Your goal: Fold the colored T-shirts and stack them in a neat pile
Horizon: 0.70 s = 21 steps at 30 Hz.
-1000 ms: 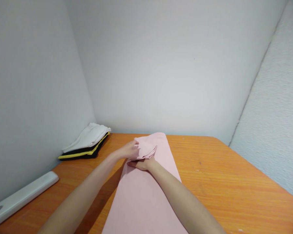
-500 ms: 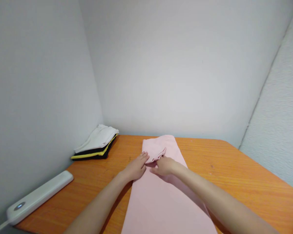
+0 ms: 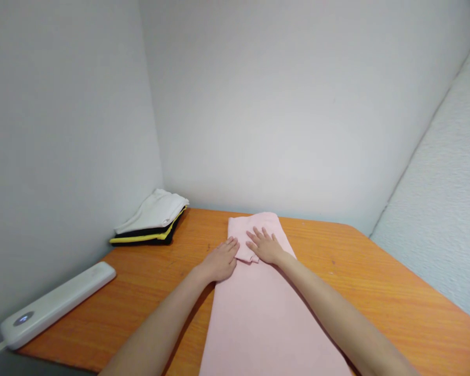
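Note:
A long folded pink cloth [image 3: 258, 318], perhaps a garment, lies down the middle of the table, its near end running out of the bottom of the view. Its far end is folded back toward me as a short flap [image 3: 241, 230]. My left hand [image 3: 222, 260] rests flat on the left edge of the cloth, fingertips at the flap's side. Across the flap's right part lies my right hand [image 3: 267, 247], palm down with fingers spread. Neither hand grips the fabric. My right palm hides part of the flap's near edge.
At the back left sits a stack of folded cloths, a white one [image 3: 156, 209] above black and yellow ones [image 3: 141, 239]. A white power strip [image 3: 58, 305] with a cord lies along the table's left edge. Walls border the wooden table [image 3: 360, 282] behind and at both sides.
My right hand has let go of the flap's near edge and now lies spread on top of it. The bunched edge is flatter. My left hand has stayed about where it was.

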Available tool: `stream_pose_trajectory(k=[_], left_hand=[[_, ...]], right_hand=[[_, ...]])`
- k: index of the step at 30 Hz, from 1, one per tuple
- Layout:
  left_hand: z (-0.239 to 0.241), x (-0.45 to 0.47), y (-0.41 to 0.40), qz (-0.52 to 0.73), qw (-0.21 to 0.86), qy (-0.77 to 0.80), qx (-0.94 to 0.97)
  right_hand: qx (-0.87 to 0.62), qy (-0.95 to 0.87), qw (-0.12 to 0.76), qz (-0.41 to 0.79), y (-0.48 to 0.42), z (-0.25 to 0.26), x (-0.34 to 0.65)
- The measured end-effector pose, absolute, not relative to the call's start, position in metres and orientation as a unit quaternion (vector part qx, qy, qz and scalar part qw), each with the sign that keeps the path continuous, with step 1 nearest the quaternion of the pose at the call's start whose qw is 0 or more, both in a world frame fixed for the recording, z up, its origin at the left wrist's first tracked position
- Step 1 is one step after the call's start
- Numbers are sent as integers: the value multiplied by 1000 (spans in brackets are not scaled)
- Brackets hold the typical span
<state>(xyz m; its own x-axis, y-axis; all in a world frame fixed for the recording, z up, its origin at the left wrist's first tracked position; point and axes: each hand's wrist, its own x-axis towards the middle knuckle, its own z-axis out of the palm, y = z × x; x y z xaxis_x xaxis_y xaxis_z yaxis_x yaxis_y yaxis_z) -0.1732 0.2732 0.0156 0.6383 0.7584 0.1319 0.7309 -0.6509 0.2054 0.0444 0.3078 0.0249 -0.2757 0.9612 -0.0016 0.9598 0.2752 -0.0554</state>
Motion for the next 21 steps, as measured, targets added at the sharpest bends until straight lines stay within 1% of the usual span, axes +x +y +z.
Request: stream_pose_trajectory(k=[3, 8, 21], left_hand=[[13, -171, 272, 108, 63, 422, 898], [11, -166, 283, 102, 47, 430, 896], [13, -148, 329, 74, 22, 448, 891]], right_hand=[[-608, -793, 33, 26, 312, 12, 49], [-614, -788, 39, 24, 323, 11, 53], [-641, -767, 17, 17, 366, 10, 62]])
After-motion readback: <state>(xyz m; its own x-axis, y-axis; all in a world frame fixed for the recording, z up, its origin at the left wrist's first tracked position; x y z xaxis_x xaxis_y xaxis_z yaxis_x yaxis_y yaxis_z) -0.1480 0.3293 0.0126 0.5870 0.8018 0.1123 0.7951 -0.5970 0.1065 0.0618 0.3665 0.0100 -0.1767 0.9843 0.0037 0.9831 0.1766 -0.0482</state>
